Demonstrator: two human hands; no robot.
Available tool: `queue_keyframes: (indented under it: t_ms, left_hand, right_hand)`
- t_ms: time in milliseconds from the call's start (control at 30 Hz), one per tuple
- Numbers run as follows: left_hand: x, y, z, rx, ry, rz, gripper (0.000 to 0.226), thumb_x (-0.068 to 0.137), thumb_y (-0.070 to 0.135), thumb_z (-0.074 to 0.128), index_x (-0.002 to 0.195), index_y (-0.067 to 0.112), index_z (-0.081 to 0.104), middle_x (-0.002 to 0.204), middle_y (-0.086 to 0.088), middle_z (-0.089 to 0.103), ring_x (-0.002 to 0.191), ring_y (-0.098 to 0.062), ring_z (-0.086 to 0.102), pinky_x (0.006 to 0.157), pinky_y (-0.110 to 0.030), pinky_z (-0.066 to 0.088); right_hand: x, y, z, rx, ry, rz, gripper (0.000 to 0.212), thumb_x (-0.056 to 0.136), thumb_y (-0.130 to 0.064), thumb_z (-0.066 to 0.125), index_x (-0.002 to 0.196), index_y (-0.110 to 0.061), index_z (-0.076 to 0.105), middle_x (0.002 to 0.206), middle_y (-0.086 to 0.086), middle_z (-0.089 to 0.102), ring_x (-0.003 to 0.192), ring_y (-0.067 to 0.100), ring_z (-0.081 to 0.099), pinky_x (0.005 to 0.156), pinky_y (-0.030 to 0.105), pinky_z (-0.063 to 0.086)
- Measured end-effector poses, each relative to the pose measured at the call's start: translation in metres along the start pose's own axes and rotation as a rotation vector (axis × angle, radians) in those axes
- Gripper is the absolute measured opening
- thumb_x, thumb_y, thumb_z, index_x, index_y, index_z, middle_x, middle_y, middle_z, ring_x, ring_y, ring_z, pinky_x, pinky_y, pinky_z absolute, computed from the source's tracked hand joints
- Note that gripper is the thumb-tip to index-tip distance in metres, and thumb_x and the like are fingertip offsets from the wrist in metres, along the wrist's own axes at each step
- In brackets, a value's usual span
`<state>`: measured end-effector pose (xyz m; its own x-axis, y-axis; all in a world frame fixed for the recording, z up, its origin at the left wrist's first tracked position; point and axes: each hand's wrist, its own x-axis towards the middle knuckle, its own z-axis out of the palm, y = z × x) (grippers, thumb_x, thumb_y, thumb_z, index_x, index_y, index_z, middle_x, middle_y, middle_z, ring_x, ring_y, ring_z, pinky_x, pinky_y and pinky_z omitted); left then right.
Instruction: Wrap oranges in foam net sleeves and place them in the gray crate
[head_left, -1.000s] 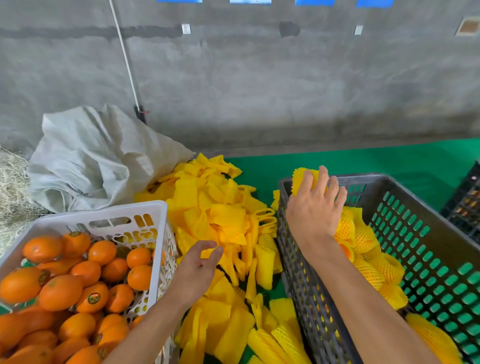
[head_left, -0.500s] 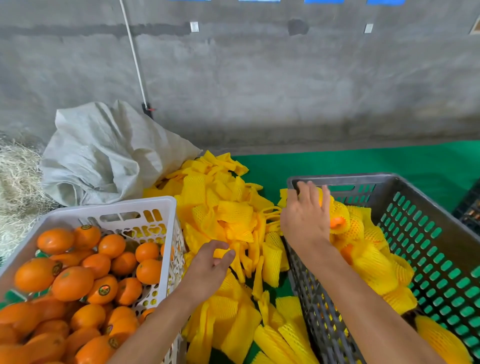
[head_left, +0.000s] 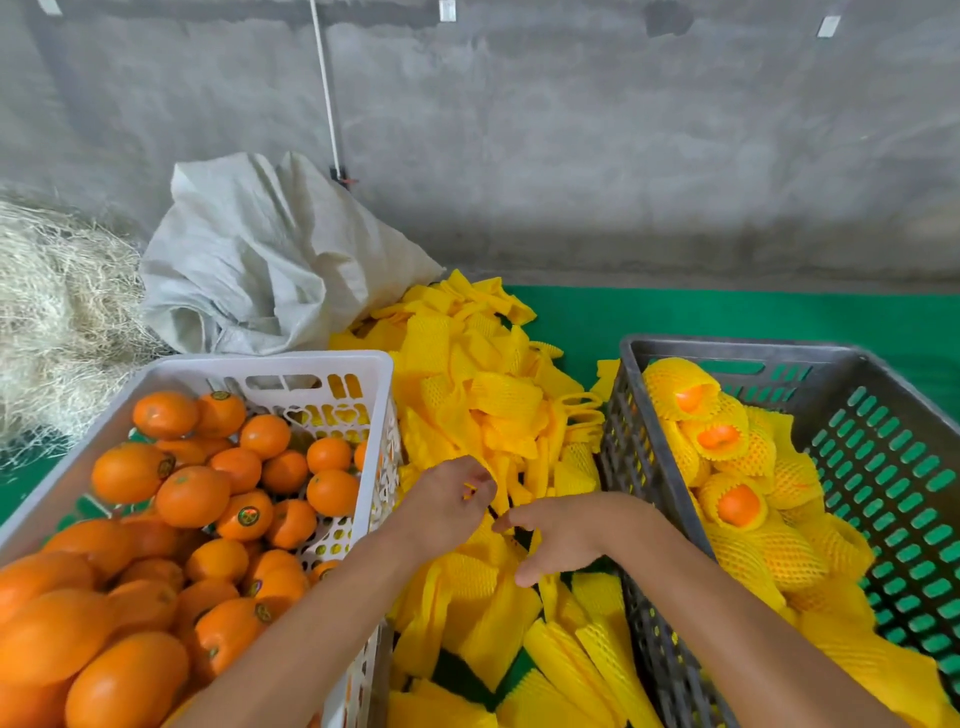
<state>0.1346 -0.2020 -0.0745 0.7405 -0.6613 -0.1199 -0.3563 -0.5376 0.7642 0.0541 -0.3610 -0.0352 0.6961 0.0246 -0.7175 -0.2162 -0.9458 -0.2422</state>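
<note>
A pile of yellow foam net sleeves (head_left: 483, 374) lies between two crates. My left hand (head_left: 447, 504) is down on the pile, its curled fingers pinching one sleeve. My right hand (head_left: 558, 535) hovers just right of it over the pile, fingers relaxed and pointing left, holding nothing. The white crate (head_left: 260, 361) on the left is full of bare oranges (head_left: 192, 493). On the right, the gray crate (head_left: 727, 348) holds several wrapped oranges (head_left: 732, 504) along its left side.
A crumpled grey sack (head_left: 260, 260) sits behind the white crate, with straw (head_left: 52, 312) at far left. A green mat (head_left: 675, 312) covers the floor up to a concrete wall. A thin white pole (head_left: 327, 104) leans on the wall.
My right hand came out of the gray crate, leaving a wrapped orange there, and dropped left to the sleeve pile. My left hand's fingers closed on a sleeve.
</note>
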Motion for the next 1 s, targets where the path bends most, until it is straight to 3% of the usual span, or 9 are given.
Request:
queue_keyframes:
  t_ms: [167, 233, 300, 400, 500, 633, 733, 900, 1000]
  left_hand:
    - [-0.001, -0.009, 0.007, 0.313, -0.447, -0.128, 0.033, 0.104, 0.037, 0.056, 0.127, 0.016, 0.066, 0.139, -0.006, 0.058, 0.126, -0.026, 0.056, 0.104, -0.039, 0.048]
    - [-0.006, -0.011, 0.008, 0.508, -0.645, -0.221, 0.043, 0.1, 0.049, 0.057, 0.137, 0.027, 0.061, 0.145, 0.0, 0.052, 0.12, -0.022, 0.055, 0.098, -0.038, 0.053]
    - [-0.009, -0.01, 0.008, 0.592, -0.72, -0.269, 0.05, 0.097, 0.052, 0.061, 0.143, 0.031, 0.057, 0.144, 0.001, 0.052, 0.108, -0.018, 0.055, 0.079, -0.031, 0.056]
    - [-0.01, -0.01, 0.01, 0.563, -0.727, -0.312, 0.058, 0.091, 0.049, 0.071, 0.145, 0.036, 0.052, 0.151, 0.003, 0.044, 0.118, -0.021, 0.055, 0.089, -0.034, 0.059]
    - [-0.011, -0.004, 0.008, 0.67, -0.742, -0.297, 0.064, 0.091, 0.045, 0.073, 0.15, 0.038, 0.047, 0.153, 0.002, 0.042, 0.114, -0.021, 0.053, 0.081, -0.03, 0.053]
    - [-0.014, -0.001, 0.004, 0.692, -0.769, -0.426, 0.068, 0.093, 0.038, 0.075, 0.153, 0.029, 0.045, 0.099, 0.0, 0.065, 0.085, -0.018, 0.071, 0.093, -0.036, 0.058]
    - [-0.013, -0.001, 0.003, 0.731, -0.755, -0.444, 0.069, 0.092, 0.04, 0.076, 0.152, 0.022, 0.047, 0.13, -0.009, 0.066, 0.103, -0.023, 0.073, 0.101, -0.043, 0.056]
    - [-0.013, -0.007, 0.006, 0.656, -0.747, -0.441, 0.056, 0.092, 0.043, 0.074, 0.133, 0.01, 0.057, 0.13, -0.008, 0.063, 0.104, -0.022, 0.07, 0.098, -0.041, 0.056]
    - [-0.009, -0.011, 0.003, 0.626, -0.649, -0.319, 0.027, 0.093, 0.033, 0.073, 0.1, 0.01, 0.061, 0.09, -0.006, 0.06, 0.089, -0.027, 0.064, 0.078, -0.033, 0.05]
  right_hand:
    - [-0.002, -0.026, 0.012, -0.193, -0.168, 0.013, 0.069, 0.097, -0.039, 0.068, 0.158, -0.035, 0.035, 0.161, 0.004, 0.036, 0.14, 0.029, 0.044, 0.104, 0.036, 0.043]
    - [0.0, -0.031, 0.016, -0.226, -0.227, -0.012, 0.068, 0.098, -0.038, 0.067, 0.158, -0.032, 0.035, 0.161, 0.004, 0.036, 0.136, 0.029, 0.047, 0.1, 0.034, 0.048]
    - [0.003, -0.032, 0.018, -0.196, -0.272, -0.034, 0.068, 0.099, -0.038, 0.065, 0.159, -0.031, 0.033, 0.161, 0.003, 0.035, 0.131, 0.026, 0.049, 0.077, 0.024, 0.051]
    - [0.008, -0.028, 0.02, -0.138, -0.292, -0.042, 0.067, 0.1, -0.037, 0.064, 0.159, -0.031, 0.032, 0.162, 0.001, 0.034, 0.142, 0.023, 0.042, 0.063, 0.015, 0.042]
    - [0.008, -0.027, 0.018, -0.136, -0.297, -0.024, 0.068, 0.098, -0.042, 0.066, 0.158, -0.037, 0.034, 0.162, 0.001, 0.036, 0.137, 0.026, 0.049, 0.092, 0.03, 0.052]
    - [0.01, -0.024, 0.016, -0.127, -0.331, 0.0, 0.067, 0.096, -0.045, 0.067, 0.156, -0.039, 0.036, 0.157, 0.003, 0.044, 0.132, 0.026, 0.054, 0.112, 0.049, 0.045]
    - [0.01, -0.02, 0.014, -0.04, -0.32, -0.001, 0.065, 0.097, -0.042, 0.066, 0.155, -0.038, 0.037, 0.156, 0.003, 0.047, 0.133, 0.025, 0.055, 0.114, 0.048, 0.043]
    - [0.014, -0.012, 0.013, 0.011, -0.282, 0.018, 0.064, 0.097, -0.043, 0.066, 0.155, -0.034, 0.039, 0.152, 0.003, 0.05, 0.128, 0.024, 0.058, 0.113, 0.046, 0.044]
    - [0.018, -0.008, 0.01, 0.079, -0.209, -0.003, 0.062, 0.097, -0.044, 0.066, 0.153, -0.029, 0.043, 0.148, 0.002, 0.053, 0.122, 0.021, 0.063, 0.109, 0.044, 0.049]
